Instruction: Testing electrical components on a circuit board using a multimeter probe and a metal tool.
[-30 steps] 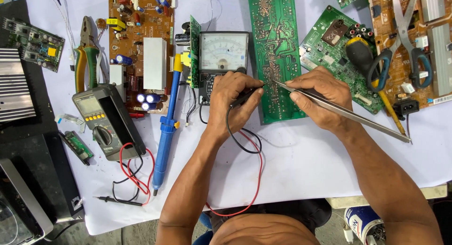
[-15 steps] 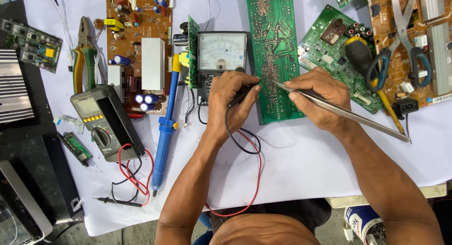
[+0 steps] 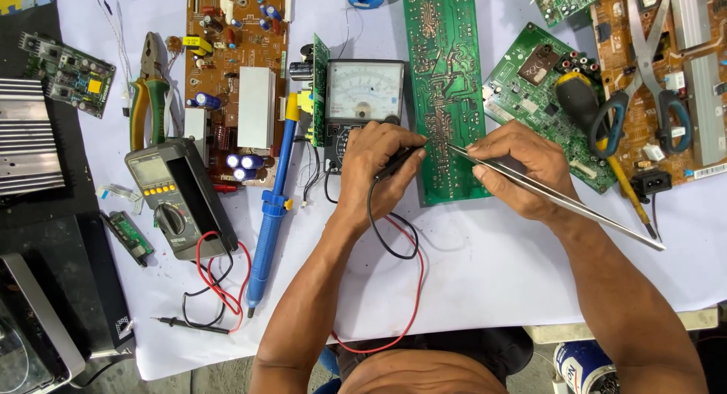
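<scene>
Where the two hands converge at frame centre, head view: long green circuit board laid solder side up on the white sheet, long axis running top to bottom of the frame, lower end just left of the right hand.

Left hand resting at the board's left edge, fingers curled and pressed around a black meter probe, probe tip directed rightward onto the copper tracks; black lead and red lead looping down toward the lower centre.

Right hand on the board's lower right edge, thumb and forefinger pinching long steel tweezers; tweezer axis slanting from lower right to upper left, point meeting the board just right of the probe tip. Whether the two tips touch: cannot tell.

Contact spot thus lying between the hands, roughly equally near to each.

Analogue multimeter just left of the board, above the left hand. Digital multimeter and blue desoldering pump well apart, left of centre.
</scene>
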